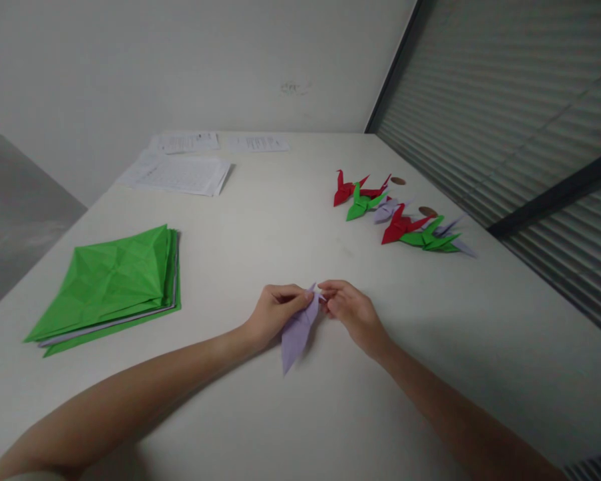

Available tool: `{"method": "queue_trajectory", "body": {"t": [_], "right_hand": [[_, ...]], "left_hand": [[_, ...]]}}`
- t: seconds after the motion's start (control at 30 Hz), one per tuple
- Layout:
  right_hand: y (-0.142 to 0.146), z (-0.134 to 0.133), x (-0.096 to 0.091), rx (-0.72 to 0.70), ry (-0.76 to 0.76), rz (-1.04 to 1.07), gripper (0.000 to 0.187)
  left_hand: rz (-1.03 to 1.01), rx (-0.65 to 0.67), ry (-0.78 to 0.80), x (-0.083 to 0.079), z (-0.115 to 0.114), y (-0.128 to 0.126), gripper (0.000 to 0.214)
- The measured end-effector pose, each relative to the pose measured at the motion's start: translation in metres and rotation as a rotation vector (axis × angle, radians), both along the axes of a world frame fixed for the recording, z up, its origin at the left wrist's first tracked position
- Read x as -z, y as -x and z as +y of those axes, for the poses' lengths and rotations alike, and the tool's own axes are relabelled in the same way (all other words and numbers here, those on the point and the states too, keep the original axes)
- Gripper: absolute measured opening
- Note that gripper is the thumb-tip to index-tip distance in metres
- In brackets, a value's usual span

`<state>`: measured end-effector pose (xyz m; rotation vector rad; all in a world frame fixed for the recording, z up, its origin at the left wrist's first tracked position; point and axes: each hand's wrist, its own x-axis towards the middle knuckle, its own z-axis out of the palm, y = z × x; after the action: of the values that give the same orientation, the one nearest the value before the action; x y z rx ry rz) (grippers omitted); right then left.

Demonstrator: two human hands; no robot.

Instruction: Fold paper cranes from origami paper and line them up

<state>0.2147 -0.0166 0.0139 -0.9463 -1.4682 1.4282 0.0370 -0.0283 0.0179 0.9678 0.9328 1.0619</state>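
Observation:
Between my hands is a lilac origami crane (298,334), partly folded, with its broad pointed end toward me and narrow points at the far end. My left hand (278,310) is closed on it, the thumb pressed flat on its upper part. At the narrow tip on the right, my right hand (350,310) has its fingers curled in a pinch. The thin point runs to those fingertips; the exact contact is partly hidden by the fingers.
A stack of creased green and lilac paper (115,274) lies at left. Finished red, green and lilac paper cranes (398,227) stand in a row at right, beside two brown discs (427,211). Printed sheets (180,175) lie far left. Window blinds (505,113) border the table's right side.

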Motion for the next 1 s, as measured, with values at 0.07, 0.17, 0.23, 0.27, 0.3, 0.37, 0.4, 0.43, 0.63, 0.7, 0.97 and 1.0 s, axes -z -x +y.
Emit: {"method": "queue_trajectory", "body": {"t": [0.07,0.17,0.23,0.27,0.3,0.37,0.4,0.43,0.63,0.7,0.97,1.0], "right_hand": [[0.002,-0.002,0.003,-0.036,0.007,0.015,0.037],[0.005,-0.005,0.006,-0.062,-0.057,-0.039,0.025],[0.006,-0.007,0.007,-0.044,-0.138,-0.093,0.02],[0.005,-0.006,0.007,-0.019,-0.17,-0.108,0.019],[0.005,-0.006,0.007,0.017,-0.191,-0.114,0.019],[0.002,-0.003,0.005,0.118,-0.207,-0.101,0.018],[0.001,-0.001,0.004,0.182,-0.223,-0.087,0.017],[0.0,0.0,0.003,0.247,-0.252,-0.071,0.016],[-0.002,-0.002,0.001,0.267,-0.507,-0.09,0.007],[-0.002,-0.005,0.0,0.151,-0.58,-0.127,0.01],[-0.003,0.001,0.006,0.227,-0.102,-0.022,0.021],[-0.003,0.003,0.008,0.21,-0.01,-0.02,0.026]], "left_hand": [[-0.112,-0.05,0.035,-0.001,0.001,-0.001,0.029],[-0.199,-0.053,0.01,0.0,0.002,-0.003,0.027],[-0.162,-0.014,-0.04,0.002,0.001,-0.003,0.028],[-0.116,-0.011,-0.075,0.003,0.001,-0.003,0.028],[-0.06,-0.03,-0.113,0.004,0.001,-0.002,0.031],[0.048,-0.122,-0.174,0.006,0.0,-0.001,0.044],[0.089,-0.161,-0.183,0.007,0.0,-0.001,0.046],[0.122,-0.169,-0.174,0.008,0.0,-0.002,0.042],[0.128,0.091,-0.077,0.009,-0.001,-0.004,0.042],[0.084,0.076,-0.11,0.008,0.0,-0.004,0.042],[0.02,0.031,-0.065,0.009,0.001,-0.001,0.036],[0.016,0.045,-0.064,0.009,0.0,-0.001,0.035]]}}
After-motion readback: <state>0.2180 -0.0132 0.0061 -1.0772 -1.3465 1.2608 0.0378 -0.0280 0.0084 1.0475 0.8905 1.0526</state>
